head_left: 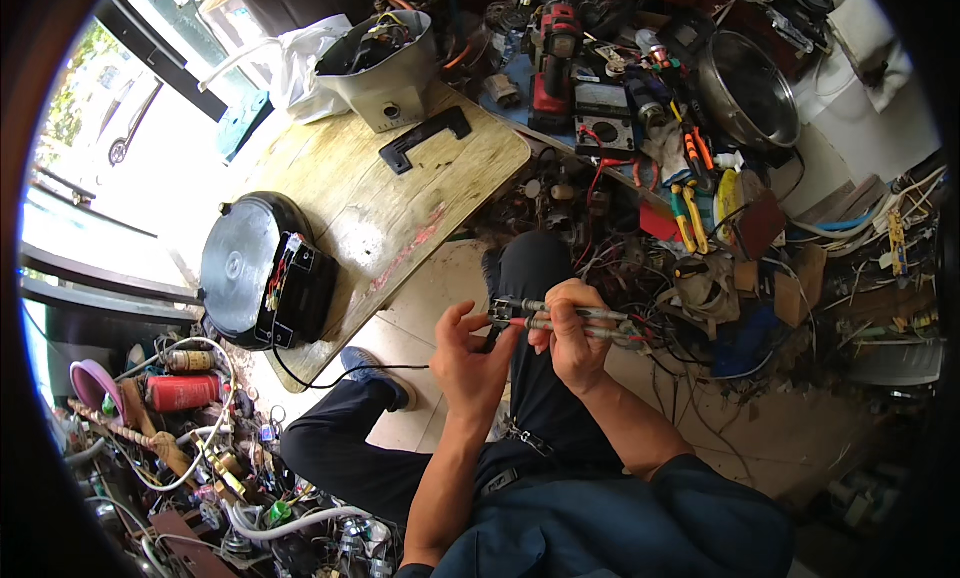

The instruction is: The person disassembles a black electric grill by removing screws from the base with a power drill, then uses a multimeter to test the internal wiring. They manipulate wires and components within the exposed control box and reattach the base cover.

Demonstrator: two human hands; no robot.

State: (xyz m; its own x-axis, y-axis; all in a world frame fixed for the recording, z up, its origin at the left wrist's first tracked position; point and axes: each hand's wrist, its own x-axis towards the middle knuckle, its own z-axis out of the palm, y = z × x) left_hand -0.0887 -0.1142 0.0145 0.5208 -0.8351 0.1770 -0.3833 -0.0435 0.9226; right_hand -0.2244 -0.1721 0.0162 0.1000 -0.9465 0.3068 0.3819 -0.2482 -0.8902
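My left hand (470, 358) grips a small dark part (500, 311) at the end of a black cable (390, 368), which runs from a round black appliance (245, 268) with exposed wiring on the table. My right hand (575, 343) is closed on slim grey-and-red probe-like tools (600, 315), their front ends touching or very close to the part in my left hand; exact contact is unclear. Both hands are above my dark-trousered legs.
The worn wooden table (400, 218) also holds a grey housing (385, 103) and a black bracket (420, 138). At right are a cluttered bench with a drill (555, 68), pliers (690, 218) and a metal bowl (745, 83). Tangled parts and a red cylinder (180, 393) lie lower left.
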